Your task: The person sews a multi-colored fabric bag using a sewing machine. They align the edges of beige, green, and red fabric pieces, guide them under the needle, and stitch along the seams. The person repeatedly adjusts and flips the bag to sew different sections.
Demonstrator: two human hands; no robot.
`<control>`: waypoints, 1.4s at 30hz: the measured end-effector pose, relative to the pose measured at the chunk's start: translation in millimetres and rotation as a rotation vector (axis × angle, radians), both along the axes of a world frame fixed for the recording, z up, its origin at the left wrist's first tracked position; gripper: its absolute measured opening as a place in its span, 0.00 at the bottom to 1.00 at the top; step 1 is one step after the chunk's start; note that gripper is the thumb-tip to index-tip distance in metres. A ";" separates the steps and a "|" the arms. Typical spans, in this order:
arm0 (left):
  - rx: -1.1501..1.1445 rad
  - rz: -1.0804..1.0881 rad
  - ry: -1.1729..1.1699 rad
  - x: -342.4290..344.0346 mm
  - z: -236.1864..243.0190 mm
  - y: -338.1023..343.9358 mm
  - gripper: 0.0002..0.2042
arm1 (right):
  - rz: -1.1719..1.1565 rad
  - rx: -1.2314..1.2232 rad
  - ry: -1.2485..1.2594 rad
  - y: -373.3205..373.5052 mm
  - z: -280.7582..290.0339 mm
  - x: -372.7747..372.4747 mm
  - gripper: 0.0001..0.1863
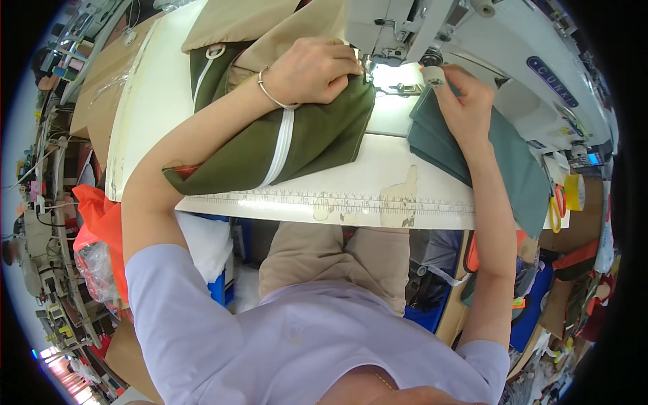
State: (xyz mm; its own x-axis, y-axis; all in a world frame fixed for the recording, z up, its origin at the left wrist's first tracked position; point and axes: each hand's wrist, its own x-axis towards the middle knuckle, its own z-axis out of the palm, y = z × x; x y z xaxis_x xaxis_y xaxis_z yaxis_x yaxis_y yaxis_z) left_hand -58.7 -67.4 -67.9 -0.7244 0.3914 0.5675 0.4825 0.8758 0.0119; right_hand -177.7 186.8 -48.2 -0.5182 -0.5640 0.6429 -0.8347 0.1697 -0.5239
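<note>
At the sewing machine [553, 47], my left hand [310, 69] rests on an olive green fabric piece [324, 128] with a white stripe. Its fingers are curled against the cloth, and their tips reach the presser foot area, where the grip is partly hidden. Beige fabric [236, 27] and a ring on a white cord [215, 51] lie beyond my left wrist. My right hand [467, 101] is closed around a small whitish round knob [433, 75] beside the lit needle area; some fingertips are hidden behind it. Folded teal fabric [432, 128] lies beneath my right hand and forearm.
A printed ruler strip [324, 203] runs along the white table's [270, 214] front edge. Yellow-handled scissors [555, 209] and a yellow tape roll [574, 192] sit at the right. Orange fabric [101, 229] hangs at the left, near cardboard [121, 74].
</note>
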 end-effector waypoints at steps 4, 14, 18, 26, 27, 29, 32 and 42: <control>0.027 -0.027 0.042 -2.6 -1.9 1.1 0.10 | 0.014 -0.015 0.224 1.8 1.4 0.2 0.06; 0.082 0.464 0.002 42.8 -7.3 -44.2 0.10 | 0.244 -0.070 0.484 6.0 4.8 14.6 0.08; 0.212 0.544 -0.636 81.5 49.1 -51.3 0.17 | 0.313 -0.106 0.491 3.2 3.9 16.2 0.08; -0.168 0.682 -0.748 171.8 46.9 28.9 0.23 | 0.390 -0.122 0.465 26.6 -3.0 93.1 0.08; -0.185 0.697 -0.681 179.2 41.1 31.9 0.20 | 0.479 -0.102 0.469 29.5 -10.1 113.5 0.08; 0.098 0.539 -0.734 181.5 53.3 51.8 0.15 | 0.589 -0.015 0.444 36.9 -18.7 158.2 0.08; 0.305 0.291 -0.740 165.0 63.2 66.4 0.14 | 0.623 0.064 0.393 37.7 -30.6 202.0 0.08; -0.230 0.137 -0.781 104.7 55.5 23.7 0.19 | 0.570 0.156 0.366 74.9 -20.0 210.9 0.07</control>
